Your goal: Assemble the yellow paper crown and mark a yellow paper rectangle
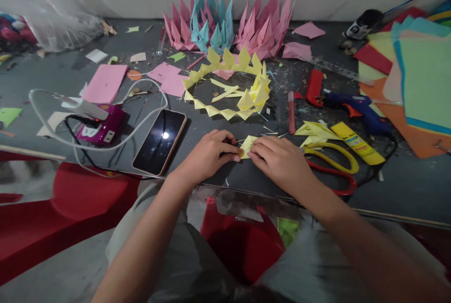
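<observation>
Between my two hands, near the table's front edge, is a small folded piece of yellow paper (247,146). My left hand (215,151) pinches its left side with thumb and fingers. On its right side, the fingers of my right hand (274,153) are closed and cover part of it. Just beyond stands a ring of folded yellow paper points (204,109), with yellow strips and folded pieces inside it. More folded yellow paper (315,130) lies to the right of my right hand, touching scissors with yellow and red handles (331,149).
A phone (160,142) and a purple power adapter (102,127) with cables lie left. At right are a glue tube (357,143), a blue glue gun (368,110), a red stapler-like tool (314,86) and coloured sheets (426,68). Pink and blue paper crowns (262,30) stand behind.
</observation>
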`<state>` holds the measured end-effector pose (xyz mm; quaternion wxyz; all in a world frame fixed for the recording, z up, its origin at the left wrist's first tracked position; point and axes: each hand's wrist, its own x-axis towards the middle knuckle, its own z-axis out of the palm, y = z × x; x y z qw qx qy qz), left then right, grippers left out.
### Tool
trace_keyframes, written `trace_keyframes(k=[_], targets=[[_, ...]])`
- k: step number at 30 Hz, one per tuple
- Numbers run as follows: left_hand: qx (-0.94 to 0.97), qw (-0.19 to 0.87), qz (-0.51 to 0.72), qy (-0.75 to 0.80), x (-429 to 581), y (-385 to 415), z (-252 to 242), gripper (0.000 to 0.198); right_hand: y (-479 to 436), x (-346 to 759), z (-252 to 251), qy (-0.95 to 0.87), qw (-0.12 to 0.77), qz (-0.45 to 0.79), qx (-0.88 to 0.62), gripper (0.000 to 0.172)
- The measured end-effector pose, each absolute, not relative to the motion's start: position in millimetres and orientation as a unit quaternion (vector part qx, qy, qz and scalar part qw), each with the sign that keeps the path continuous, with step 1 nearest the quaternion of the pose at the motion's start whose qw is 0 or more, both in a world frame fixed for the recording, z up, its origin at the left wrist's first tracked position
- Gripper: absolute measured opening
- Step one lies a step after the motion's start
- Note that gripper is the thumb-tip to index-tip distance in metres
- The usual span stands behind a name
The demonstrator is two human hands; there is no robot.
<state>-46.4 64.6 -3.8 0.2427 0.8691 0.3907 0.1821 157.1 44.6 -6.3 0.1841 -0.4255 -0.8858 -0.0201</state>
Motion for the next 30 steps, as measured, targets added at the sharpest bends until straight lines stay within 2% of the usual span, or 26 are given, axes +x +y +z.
trace_keyframes(k=[12, 30], targets=[[0.879, 0.231, 0.164, 0.383, -48.2, 62.5, -1.6, 0.021, 54.0, 152.0, -7.5, -0.893, 0.133, -0.058, -0.427, 0.019], [0.863, 0.242, 0.203, 0.394, -45.3, 63.4, -8.3, 0.015, 58.9, 148.8, -3.1, -0.892, 0.099, -0.048, -0.438, 0.021]])
